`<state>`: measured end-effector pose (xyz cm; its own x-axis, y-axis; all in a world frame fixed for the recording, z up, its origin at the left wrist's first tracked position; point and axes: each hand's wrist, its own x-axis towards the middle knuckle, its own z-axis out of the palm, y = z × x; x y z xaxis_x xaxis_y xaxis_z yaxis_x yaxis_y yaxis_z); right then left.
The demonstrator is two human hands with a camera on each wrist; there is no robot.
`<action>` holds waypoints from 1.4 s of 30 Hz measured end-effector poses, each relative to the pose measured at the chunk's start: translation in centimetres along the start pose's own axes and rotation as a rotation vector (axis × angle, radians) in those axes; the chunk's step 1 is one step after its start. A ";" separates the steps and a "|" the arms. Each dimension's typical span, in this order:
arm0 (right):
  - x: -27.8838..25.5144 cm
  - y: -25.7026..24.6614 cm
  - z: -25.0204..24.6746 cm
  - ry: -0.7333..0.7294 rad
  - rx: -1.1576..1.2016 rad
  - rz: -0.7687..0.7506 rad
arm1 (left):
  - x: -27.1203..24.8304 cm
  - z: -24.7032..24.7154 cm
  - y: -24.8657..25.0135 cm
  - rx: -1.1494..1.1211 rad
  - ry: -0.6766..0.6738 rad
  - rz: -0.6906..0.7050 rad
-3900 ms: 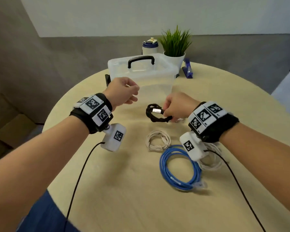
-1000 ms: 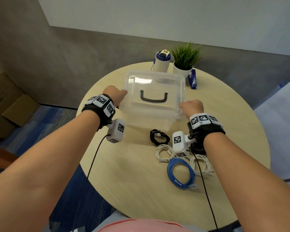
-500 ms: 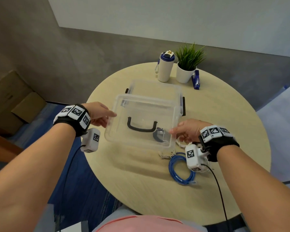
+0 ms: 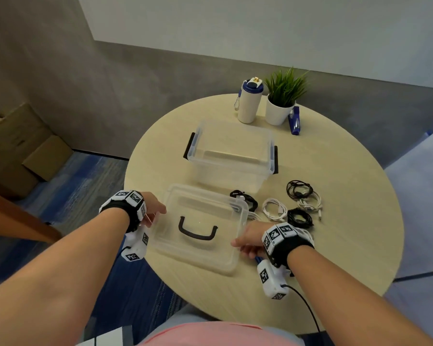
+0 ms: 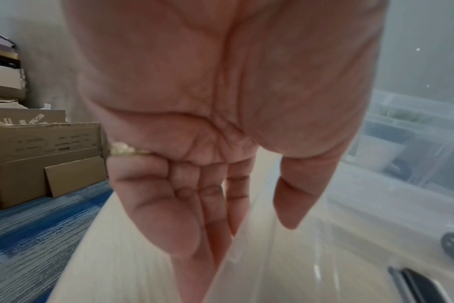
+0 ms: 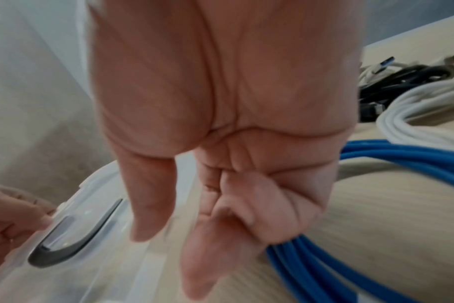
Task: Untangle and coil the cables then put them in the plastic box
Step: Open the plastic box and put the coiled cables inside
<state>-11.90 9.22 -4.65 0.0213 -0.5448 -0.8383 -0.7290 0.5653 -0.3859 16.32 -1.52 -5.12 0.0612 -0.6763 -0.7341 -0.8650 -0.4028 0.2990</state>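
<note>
The clear lid [image 4: 200, 231] (black handle up) is held low over the table [image 4: 348, 245], pinched at its edges by the left hand [image 4: 151, 208] and right hand [image 4: 250, 239]. The open plastic box [image 4: 231, 151] is seen behind, coiled cables [image 4: 295, 206] beside it.

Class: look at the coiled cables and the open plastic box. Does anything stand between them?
Nothing visible does. The box stands open and uncovered; its lid, held by the left hand and right hand, is nearer the person, beside the cables.
</note>
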 end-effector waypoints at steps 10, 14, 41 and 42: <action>0.4 -0.8 -0.8 0.065 -0.029 0.028 | 6.8 0.1 0.2 0.428 0.127 -0.013; 0.8 -1.0 -2.6 0.387 -0.297 -0.005 | 5.0 -0.3 3.6 0.547 0.163 0.059; 2.9 4.9 -5.6 0.656 -0.050 0.009 | -1.1 13.3 18.6 0.609 0.131 0.756; 2.8 4.9 -6.0 0.659 0.012 0.020 | -1.2 13.1 18.4 0.521 0.122 0.774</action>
<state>-19.47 6.75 -6.64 -0.4181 -0.7972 -0.4354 -0.7171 0.5839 -0.3805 -6.23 -0.03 -6.73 -0.5977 -0.7127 -0.3671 -0.7990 0.4924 0.3451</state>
